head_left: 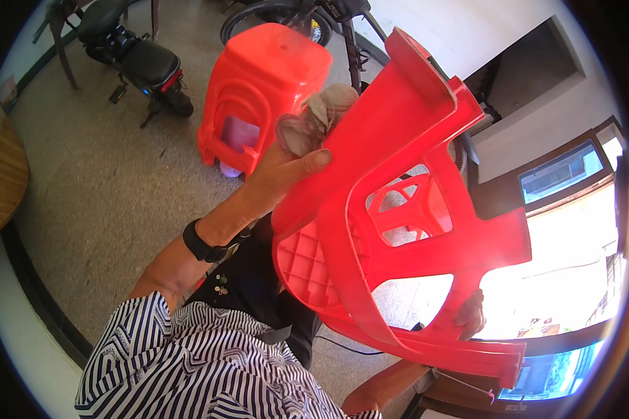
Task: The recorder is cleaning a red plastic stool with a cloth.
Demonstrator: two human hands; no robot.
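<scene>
A red plastic stool (335, 167) is held up tilted in front of me, its legs pointing right and its ribbed underside (304, 262) partly showing. My left hand (288, 162) has a grey-beige rag (320, 118) bunched in its fingers, against the stool's far side. The left thumb lies on the red plastic. Lower right, my right hand (472, 314) grips one leg of the same stool; the leg hides part of that hand.
Another red stool (272, 68) stands upright on the speckled floor, with something pinkish-purple beneath it. Through the held stool's opening a further red stool (435, 207) shows. An electric scooter (147, 63), a second two-wheeler (346, 47) and a round wooden tabletop (0, 178) surround the floor. A bright doorway is at right.
</scene>
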